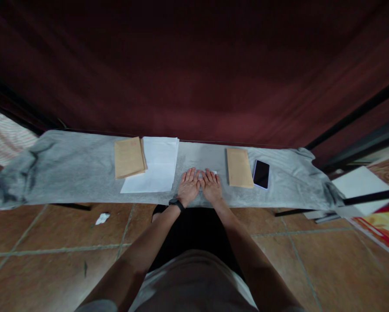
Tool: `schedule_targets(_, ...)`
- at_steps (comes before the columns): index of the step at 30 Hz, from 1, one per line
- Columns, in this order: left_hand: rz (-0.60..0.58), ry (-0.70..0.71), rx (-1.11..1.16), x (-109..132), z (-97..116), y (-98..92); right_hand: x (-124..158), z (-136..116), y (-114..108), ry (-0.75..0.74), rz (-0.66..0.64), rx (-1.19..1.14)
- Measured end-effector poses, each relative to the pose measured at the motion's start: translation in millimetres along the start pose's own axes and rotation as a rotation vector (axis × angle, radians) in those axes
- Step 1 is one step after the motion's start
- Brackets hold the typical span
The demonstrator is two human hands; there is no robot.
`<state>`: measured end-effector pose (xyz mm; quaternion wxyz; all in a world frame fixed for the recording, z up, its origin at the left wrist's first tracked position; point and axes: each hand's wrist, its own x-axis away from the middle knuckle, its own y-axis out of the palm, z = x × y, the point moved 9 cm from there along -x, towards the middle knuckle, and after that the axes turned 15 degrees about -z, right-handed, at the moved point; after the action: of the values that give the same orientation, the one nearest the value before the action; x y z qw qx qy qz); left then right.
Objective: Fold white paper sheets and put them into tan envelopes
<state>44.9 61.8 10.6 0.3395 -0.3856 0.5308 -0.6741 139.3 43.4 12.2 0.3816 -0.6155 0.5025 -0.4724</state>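
Note:
My left hand [188, 187], with a dark band at its wrist, lies flat with fingers stretched forward. Beside it my right hand [210, 186] is also laid flat, and the thumbs nearly meet. Under the fingers a bit of white paper [215, 172] peeks out; most of it is hidden. Left of my hands are white sheets of paper [160, 164], partly overlapped by a small stack of brown envelopes [128, 157]. To the right lie more brown envelopes [240, 168], apart from my right hand.
A smartphone [261, 174] rests right of the right-hand envelopes. Grey cloth [77, 169] covers the narrow table, with a dark red curtain [194, 86] behind it. A crumpled white scrap [102, 218] is on the tiled floor. Dark metal bars [357, 112] stand at the right.

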Motion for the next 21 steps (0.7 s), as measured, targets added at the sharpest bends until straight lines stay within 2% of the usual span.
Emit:
schedule_targets(5, 0.006, -0.028, 0.021, -0.1, -2.3, -0.1, 2.9, 11.0, 2.8, 0.012, 0.023, 0.02)
schedule_targets(15, 0.02, -0.092, 0.056, -1.2, -9.8, 3.8, 14.8, 23.6, 1.8, 0.021, 0.15, 0.034)
schedule_targets(21, 0.026, -0.109, 0.037, 1.9, -9.2, -0.2, 23.0, 33.0, 2.4, 0.017, 0.197, 0.053)
